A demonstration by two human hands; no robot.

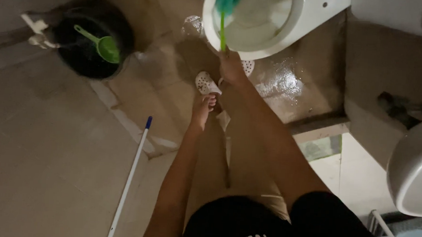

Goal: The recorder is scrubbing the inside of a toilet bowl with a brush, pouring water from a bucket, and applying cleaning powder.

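- Right hand (pixel 231 66) is closed around the green toilet brush (pixel 225 8), its head inside the toilet bowl (pixel 272 45).
- Left hand (pixel 203 108) hangs loose, fingers apart, holding nothing.
- Black bucket (pixel 92 42) with green scoop (pixel 104 45) and a mop stick (pixel 130 177) stand left, well apart.

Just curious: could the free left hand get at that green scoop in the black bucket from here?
Probably not without stepping closer: the left hand hangs empty, the scoop lies well off, though bare floor lies between.

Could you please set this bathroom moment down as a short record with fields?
Right hand: right hand shut on the green toilet brush, bristle head inside the white toilet bowl.
Left hand: left hand empty, hanging apart from the brush.
Floor: wet tiled floor beside the bowl.
Left side: black bucket with a green scoop in it.
Lower left: white pole with a blue tip.
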